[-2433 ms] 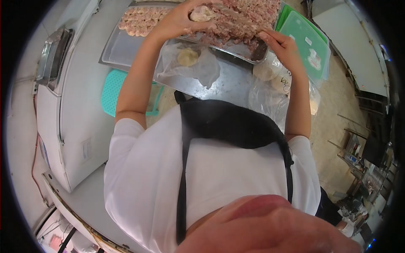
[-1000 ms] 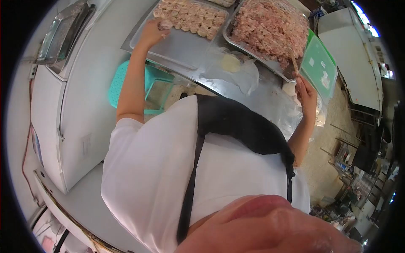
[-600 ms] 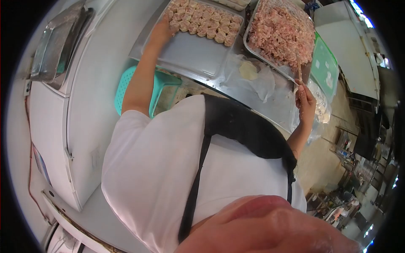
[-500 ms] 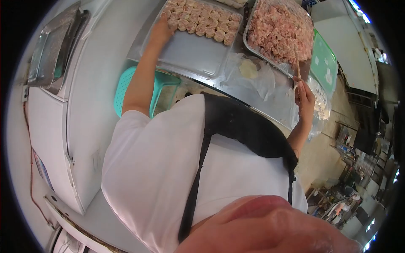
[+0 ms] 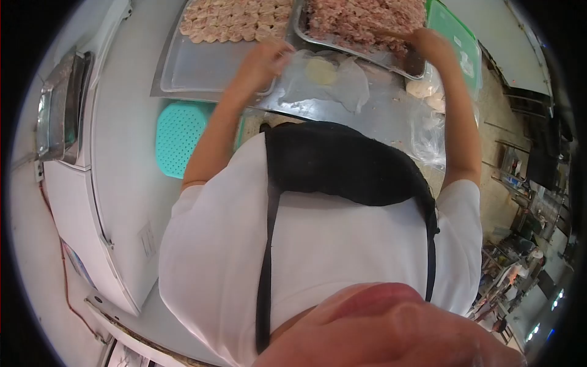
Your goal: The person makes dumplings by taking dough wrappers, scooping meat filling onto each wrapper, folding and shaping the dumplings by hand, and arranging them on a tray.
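Observation:
My right hand (image 5: 430,46) is closed around a thin light-coloured stick (image 5: 391,35), its far end in a heap of pink minced meat (image 5: 361,18) on a metal tray (image 5: 367,56). My left hand (image 5: 267,61) is over the near right corner of another tray (image 5: 211,67); motion blurs its fingers, so whether they hold anything is unclear. Rows of round, meat-filled dumplings (image 5: 235,21) fill the far part of that tray. Between the trays, a round pale dough wrapper (image 5: 321,71) rests on a clear plastic sheet (image 5: 351,82).
A green lid or tray (image 5: 455,43) lies right of the meat. Below it are pale dough pieces (image 5: 425,92) and a clear plastic bag (image 5: 428,137) on the metal table (image 5: 385,110). A turquoise stool (image 5: 180,137) stands at the table's front left, beside a white cabinet (image 5: 131,183).
My left hand has moved right, from the dumpling rows to the tray's near corner. My right hand has reached farther over the meat, and the stick now lies more sideways. The view has shifted.

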Motion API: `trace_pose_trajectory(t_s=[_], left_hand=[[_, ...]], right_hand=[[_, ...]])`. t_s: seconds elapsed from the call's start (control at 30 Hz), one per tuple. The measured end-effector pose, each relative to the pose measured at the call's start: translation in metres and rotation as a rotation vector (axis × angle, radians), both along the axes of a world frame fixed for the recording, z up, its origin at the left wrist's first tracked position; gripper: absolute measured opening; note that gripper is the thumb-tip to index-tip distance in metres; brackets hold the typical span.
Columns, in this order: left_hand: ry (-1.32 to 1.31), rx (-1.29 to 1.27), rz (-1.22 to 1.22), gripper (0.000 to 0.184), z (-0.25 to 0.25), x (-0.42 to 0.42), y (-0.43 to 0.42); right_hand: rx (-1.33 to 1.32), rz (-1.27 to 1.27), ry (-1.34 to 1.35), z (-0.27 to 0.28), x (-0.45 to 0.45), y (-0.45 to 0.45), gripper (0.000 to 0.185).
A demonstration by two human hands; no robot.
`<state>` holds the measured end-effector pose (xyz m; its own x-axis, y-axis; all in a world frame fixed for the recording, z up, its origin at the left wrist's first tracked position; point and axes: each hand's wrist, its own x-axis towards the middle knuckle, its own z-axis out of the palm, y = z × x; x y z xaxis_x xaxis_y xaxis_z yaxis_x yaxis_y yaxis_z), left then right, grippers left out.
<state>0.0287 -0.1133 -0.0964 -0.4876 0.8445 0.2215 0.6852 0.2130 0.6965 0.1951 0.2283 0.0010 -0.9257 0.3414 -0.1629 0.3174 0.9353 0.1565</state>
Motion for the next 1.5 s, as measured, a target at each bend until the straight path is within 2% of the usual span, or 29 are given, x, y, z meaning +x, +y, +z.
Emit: trace_pose_trajectory(t_s=[0.03, 0.1, 0.2, 0.3, 0.33, 0.43, 0.47, 0.5, 0.57, 0.63, 0.73, 0.77, 0.8, 0.83, 0.93, 1.0, 1.03, 1.1, 1.17, 1.23, 1.27, 1.37, 1.43, 1.5], left_hand=[[-0.048, -0.022, -0.094, 0.022, -0.012, 0.017, 0.015], [0.107, -0.077, -0.173, 0.023, -0.036, 0.038, 0.036], [0.202, -0.113, -0.14, 0.023, -0.059, 0.05, 0.053], [0.162, -0.121, 0.014, 0.021, -0.052, 0.051, 0.052], [0.134, -0.12, 0.078, 0.02, -0.046, 0.052, 0.052], [0.095, -0.101, 0.109, 0.018, -0.031, 0.055, 0.052], [0.16, -0.089, 0.052, 0.018, -0.033, 0.058, 0.053], [0.223, -0.078, -0.007, 0.019, -0.038, 0.062, 0.052], [0.273, -0.103, -0.075, 0.022, -0.048, 0.064, 0.05], [0.248, -0.178, -0.107, 0.026, -0.051, 0.054, 0.047], [0.322, -0.125, 0.181, 0.024, -0.029, 0.068, 0.044], [0.047, -0.066, 0.247, 0.023, -0.022, 0.067, 0.043], [-0.229, -0.004, 0.308, 0.021, -0.014, 0.064, 0.042], [-0.504, 0.061, 0.361, 0.02, -0.009, 0.057, 0.04], [-1.315, 0.711, 0.353, 0.025, -0.002, 0.032, 0.036], [-1.178, 0.759, 0.272, 0.027, 0.017, 0.03, 0.038], [-1.108, 0.786, 0.235, 0.029, 0.028, 0.028, 0.039], [-1.107, 0.765, 0.329, 0.027, 0.039, 0.019, 0.04], [-1.189, 0.773, 0.344, 0.026, 0.04, 0.008, 0.038], [-1.347, 0.818, 0.287, 0.026, 0.037, -0.01, 0.034], [-1.133, 0.734, 0.304, 0.028, 0.034, -0.015, 0.035], [-0.567, 0.493, 0.327, 0.034, 0.02, -0.03, 0.041], [-0.282, 0.364, 0.344, 0.042, 0.009, -0.052, 0.041], [-0.133, 0.417, 0.365, 0.03, 0.004, -0.062, 0.045]], right_hand=[[0.008, 0.176, 0.097, -0.021, 0.001, -0.009, 0.025], [0.047, 0.548, 0.355, -0.062, 0.003, -0.024, 0.02], [0.194, 0.476, 0.061, -0.023, 0.014, -0.055, 0.019], [0.012, 0.359, 0.04, 0.027, 0.005, -0.033, 0.021], [0.034, 0.224, 0.174, 0.009, -0.009, -0.018, 0.025], [-0.205, 0.485, 0.332, -0.044, -0.005, -0.003, 0.028], [-0.012, 0.447, 0.131, -0.063, -0.002, -0.022, 0.029], [-0.083, 0.558, 0.219, -0.073, 0.007, -0.023, 0.03], [-0.048, 0.507, 0.19, -0.03, 0.014, -0.024, 0.019], [-0.08, 0.4, 0.127, -0.031, 0.002, -0.002, 0.027], [-0.136, 0.351, 0.057, -0.044, 0.0, -0.008, 0.032], [-0.157, 0.355, 0.039, -0.057, 0.002, -0.016, 0.032], [-0.285, 0.486, 0.31, -0.089, 0.01, -0.017, 0.032], [-0.227, 0.444, 0.24, -0.067, 0.015, -0.037, 0.033], [-0.468, 0.326, 0.215, -0.053, 0.014, -0.033, 0.029], [-0.659, 0.272, 0.187, -0.067, 0.008, 0.001, 0.028], [-0.571, 0.226, 0.139, -0.058, 0.008, 0.003, 0.029], [-0.398, 0.13, 0.036, -0.038, 0.011, 0.003, 0.029], [-0.03, 0.328, -0.057, -0.042, 0.01, -0.019, 0.02], [-0.093, 0.274, 0.039, -0.053, 0.008, -0.047, 0.018], [-0.124, 0.383, 0.188, -0.053, 0.01, -0.058, 0.016], [-0.176, 0.265, 0.108, -0.052, -0.006, -0.07, 0.019], [-0.449, 0.216, 0.154, -0.048, -0.008, -0.058, 0.022], [-0.693, 0.094, 0.193, -0.041, 0.0, -0.047, 0.027]])
